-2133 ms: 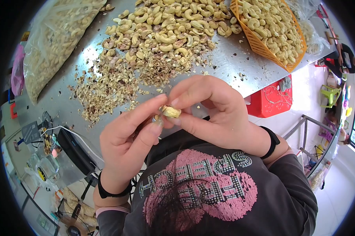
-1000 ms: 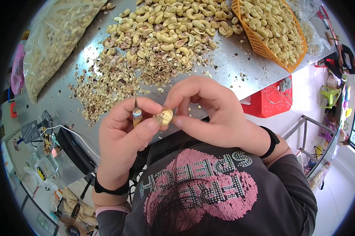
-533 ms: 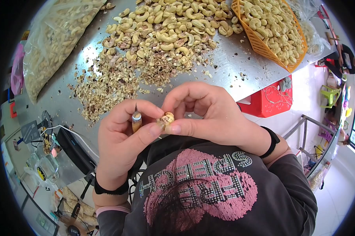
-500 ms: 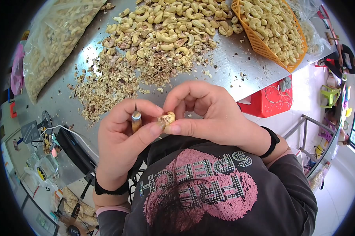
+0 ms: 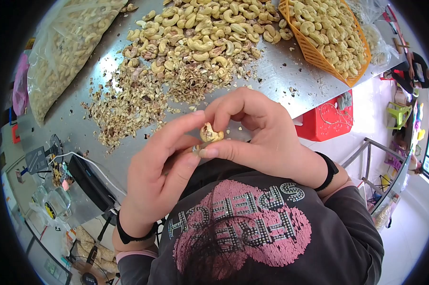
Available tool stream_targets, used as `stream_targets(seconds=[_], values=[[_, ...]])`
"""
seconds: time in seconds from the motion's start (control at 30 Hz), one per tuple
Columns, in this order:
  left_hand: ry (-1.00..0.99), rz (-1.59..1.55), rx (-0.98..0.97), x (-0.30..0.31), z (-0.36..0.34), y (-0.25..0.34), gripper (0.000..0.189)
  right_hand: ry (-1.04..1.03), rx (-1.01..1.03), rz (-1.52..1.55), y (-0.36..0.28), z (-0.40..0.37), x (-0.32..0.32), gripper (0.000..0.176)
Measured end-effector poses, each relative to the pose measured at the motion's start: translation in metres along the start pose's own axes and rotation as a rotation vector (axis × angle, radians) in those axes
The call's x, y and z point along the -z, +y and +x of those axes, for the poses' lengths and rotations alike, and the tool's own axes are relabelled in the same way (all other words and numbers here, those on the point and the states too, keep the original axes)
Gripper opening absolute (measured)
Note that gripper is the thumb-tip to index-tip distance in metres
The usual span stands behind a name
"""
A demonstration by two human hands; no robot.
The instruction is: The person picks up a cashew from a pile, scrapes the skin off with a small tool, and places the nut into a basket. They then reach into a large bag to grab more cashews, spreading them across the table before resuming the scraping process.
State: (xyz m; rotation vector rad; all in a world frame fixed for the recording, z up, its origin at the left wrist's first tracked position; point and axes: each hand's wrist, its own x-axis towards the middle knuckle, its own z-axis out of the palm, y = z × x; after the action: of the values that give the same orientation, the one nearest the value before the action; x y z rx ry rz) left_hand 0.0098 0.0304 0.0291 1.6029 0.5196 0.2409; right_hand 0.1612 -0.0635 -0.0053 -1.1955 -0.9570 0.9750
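A cashew nut (image 5: 211, 133) with brown patches of skin is pinched between the thumb and fingers of my right hand (image 5: 254, 130). My left hand (image 5: 160, 164) curls round a small pointed knife, mostly hidden by its fingers; only a bit of its metal part (image 5: 196, 148) shows near the thumb tip. Both hands meet just off the table edge, the left index fingertip close beside the nut. Beyond them, flaky shell and skin scraps (image 5: 129, 102) spread over the metal table (image 5: 281, 71), with a heap of cashews (image 5: 200, 23) behind.
An orange basket (image 5: 314, 59) full of cashews stands at the back right. A clear plastic bag (image 5: 67, 61) of cashews lies at the left. Below the table's right edge is a red stool (image 5: 326, 121). A black case (image 5: 91, 183) and white cable lie at lower left.
My right hand has lifted the cashew slightly up and right. My left hand has turned and its index finger extended, so the knife, plainly seen before, is now mostly hidden.
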Motion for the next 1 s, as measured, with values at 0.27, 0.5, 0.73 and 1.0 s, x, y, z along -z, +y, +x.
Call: stream_targets(seconds=[0.27,0.5,0.73,1.0], values=[[0.032,0.234,-0.086,0.0021,-0.0013,0.0006,0.034,-0.051,0.035,-0.002,-0.0064,0.0005,0.0017,0.021],[0.109,0.178,-0.082,-0.0003,-0.0028,-0.0015,0.033,0.028,0.071,0.192,-0.0041,0.0004,-0.0042,0.023],[0.108,0.243,-0.094,0.0003,-0.0031,-0.0012,0.034,-0.042,0.052,0.097,-0.009,-0.0008,-0.0003,0.03],[0.188,0.575,-0.403,-0.0005,0.0018,-0.0052,0.033,-0.056,0.073,-0.063,-0.0093,-0.0016,-0.0023,0.029]])
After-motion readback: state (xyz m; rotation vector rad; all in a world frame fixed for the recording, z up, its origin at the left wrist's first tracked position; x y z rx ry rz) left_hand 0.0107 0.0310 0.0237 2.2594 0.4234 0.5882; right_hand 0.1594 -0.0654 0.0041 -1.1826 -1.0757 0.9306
